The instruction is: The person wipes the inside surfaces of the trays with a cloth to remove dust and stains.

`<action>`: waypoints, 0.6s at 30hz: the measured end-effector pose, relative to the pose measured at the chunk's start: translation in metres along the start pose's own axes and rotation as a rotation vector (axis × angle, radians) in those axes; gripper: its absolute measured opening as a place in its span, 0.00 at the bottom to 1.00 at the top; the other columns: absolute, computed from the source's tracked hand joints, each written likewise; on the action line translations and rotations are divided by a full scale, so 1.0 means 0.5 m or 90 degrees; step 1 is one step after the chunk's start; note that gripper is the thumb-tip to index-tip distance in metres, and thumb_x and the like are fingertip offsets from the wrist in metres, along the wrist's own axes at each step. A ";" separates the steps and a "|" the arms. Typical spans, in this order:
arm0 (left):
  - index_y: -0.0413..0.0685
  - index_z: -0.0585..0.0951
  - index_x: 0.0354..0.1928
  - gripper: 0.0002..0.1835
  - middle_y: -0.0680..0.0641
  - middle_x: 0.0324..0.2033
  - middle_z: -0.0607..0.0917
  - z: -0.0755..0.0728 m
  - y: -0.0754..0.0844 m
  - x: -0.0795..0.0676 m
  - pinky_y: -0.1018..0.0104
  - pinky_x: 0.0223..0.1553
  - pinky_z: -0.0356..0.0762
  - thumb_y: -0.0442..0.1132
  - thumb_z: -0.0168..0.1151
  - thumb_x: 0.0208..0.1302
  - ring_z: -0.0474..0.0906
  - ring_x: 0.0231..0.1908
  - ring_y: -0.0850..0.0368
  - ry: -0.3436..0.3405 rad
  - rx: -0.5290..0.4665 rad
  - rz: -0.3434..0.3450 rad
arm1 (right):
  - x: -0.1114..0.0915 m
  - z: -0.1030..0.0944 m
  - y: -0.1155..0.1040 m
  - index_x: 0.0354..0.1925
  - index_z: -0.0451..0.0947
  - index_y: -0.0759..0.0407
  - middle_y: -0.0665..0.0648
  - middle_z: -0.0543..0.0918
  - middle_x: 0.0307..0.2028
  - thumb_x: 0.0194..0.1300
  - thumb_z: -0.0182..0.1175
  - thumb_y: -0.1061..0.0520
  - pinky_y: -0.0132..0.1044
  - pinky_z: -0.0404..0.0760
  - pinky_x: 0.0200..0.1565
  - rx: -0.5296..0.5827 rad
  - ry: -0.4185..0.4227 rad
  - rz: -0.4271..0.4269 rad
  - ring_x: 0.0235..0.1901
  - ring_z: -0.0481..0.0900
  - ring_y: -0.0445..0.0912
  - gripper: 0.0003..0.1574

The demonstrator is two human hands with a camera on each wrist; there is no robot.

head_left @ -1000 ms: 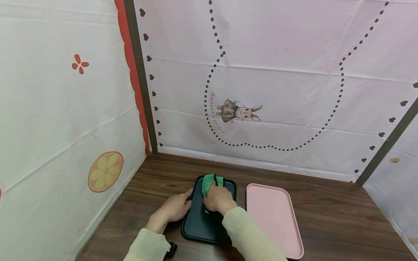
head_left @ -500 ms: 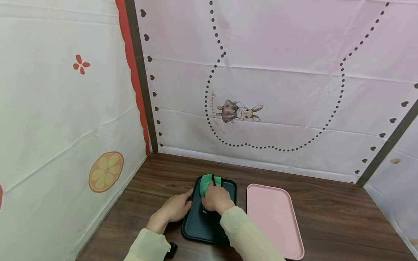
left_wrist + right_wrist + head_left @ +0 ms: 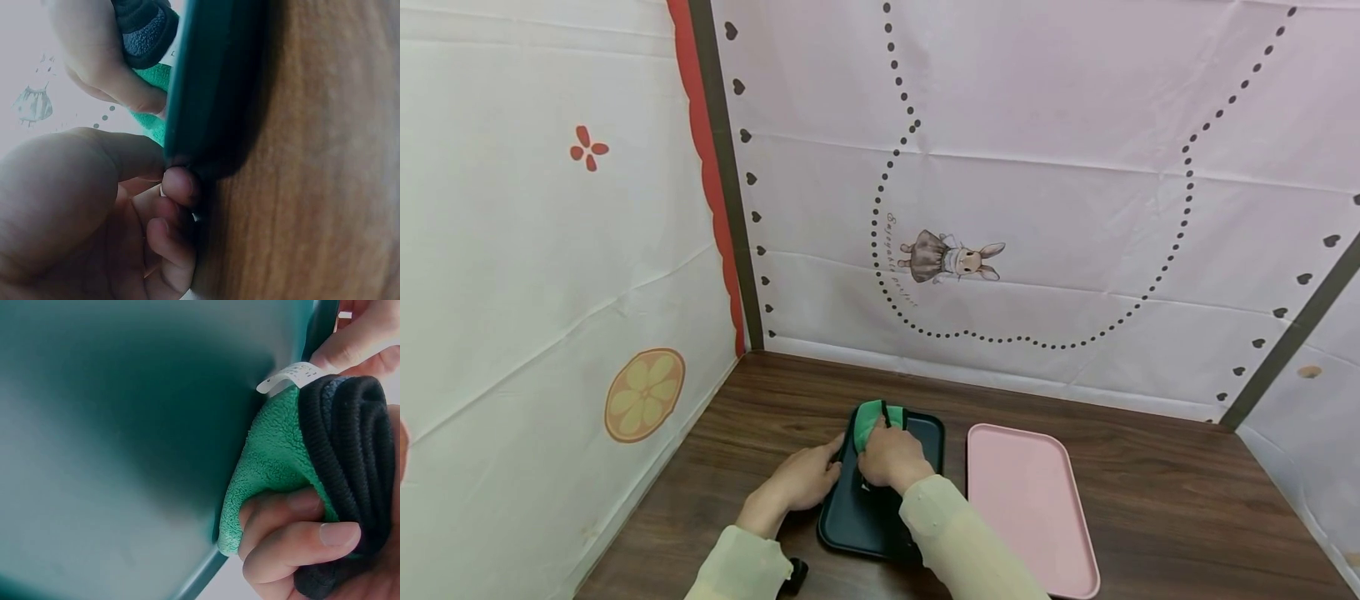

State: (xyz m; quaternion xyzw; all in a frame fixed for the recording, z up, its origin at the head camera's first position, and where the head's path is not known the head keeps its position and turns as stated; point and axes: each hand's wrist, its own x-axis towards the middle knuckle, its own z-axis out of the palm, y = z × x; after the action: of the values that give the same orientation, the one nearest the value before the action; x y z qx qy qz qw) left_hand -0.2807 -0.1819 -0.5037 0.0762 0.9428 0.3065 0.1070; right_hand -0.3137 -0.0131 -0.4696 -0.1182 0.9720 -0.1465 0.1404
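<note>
Down at the lower middle of the head view, a dark tray [image 3: 853, 527] lies on the counter [image 3: 1180, 508]. Against its left rim, the left hand [image 3: 802, 477] rests relaxed fingers; firm bracing should stop the tray sliding. Beyond, the right hand [image 3: 893, 458] has its fingers curled round a folded green cloth [image 3: 867, 422] at the tray's upper left. For what looks like wiping, I'd press evenly into the corner.

black-edged green cloth [image 3: 272, 453], pink tray [image 3: 1032, 510]
</note>
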 end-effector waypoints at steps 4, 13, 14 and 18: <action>0.50 0.63 0.80 0.30 0.43 0.48 0.88 0.000 0.001 0.000 0.51 0.49 0.75 0.43 0.53 0.80 0.81 0.43 0.53 -0.002 0.002 0.004 | -0.001 0.002 -0.003 0.81 0.53 0.66 0.56 0.78 0.17 0.76 0.58 0.48 0.39 0.69 0.20 0.001 -0.003 -0.001 0.12 0.67 0.45 0.47; 0.51 0.64 0.80 0.30 0.42 0.52 0.87 0.001 -0.001 0.003 0.51 0.48 0.74 0.42 0.53 0.80 0.79 0.42 0.53 -0.001 0.006 0.001 | -0.009 0.003 -0.012 0.81 0.52 0.65 0.56 0.79 0.17 0.76 0.59 0.46 0.39 0.70 0.22 -0.016 -0.018 0.000 0.15 0.72 0.46 0.48; 0.51 0.64 0.80 0.30 0.42 0.53 0.87 0.002 -0.001 0.004 0.51 0.48 0.74 0.42 0.53 0.80 0.79 0.43 0.53 -0.001 0.005 0.000 | -0.009 0.004 -0.012 0.81 0.52 0.64 0.56 0.79 0.17 0.76 0.59 0.45 0.39 0.71 0.22 -0.020 -0.022 0.000 0.15 0.73 0.47 0.48; 0.51 0.64 0.80 0.30 0.40 0.59 0.85 0.002 0.001 0.005 0.51 0.48 0.74 0.42 0.53 0.80 0.80 0.45 0.53 -0.001 0.001 -0.002 | -0.013 0.001 -0.013 0.81 0.52 0.63 0.58 0.83 0.24 0.76 0.59 0.44 0.41 0.74 0.26 -0.035 -0.027 0.000 0.23 0.78 0.49 0.50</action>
State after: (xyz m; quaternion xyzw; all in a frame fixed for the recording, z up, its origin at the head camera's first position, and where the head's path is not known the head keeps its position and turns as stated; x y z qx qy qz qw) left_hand -0.2827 -0.1806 -0.5046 0.0753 0.9430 0.3056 0.1078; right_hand -0.3064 -0.0174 -0.4666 -0.1250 0.9725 -0.1175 0.1573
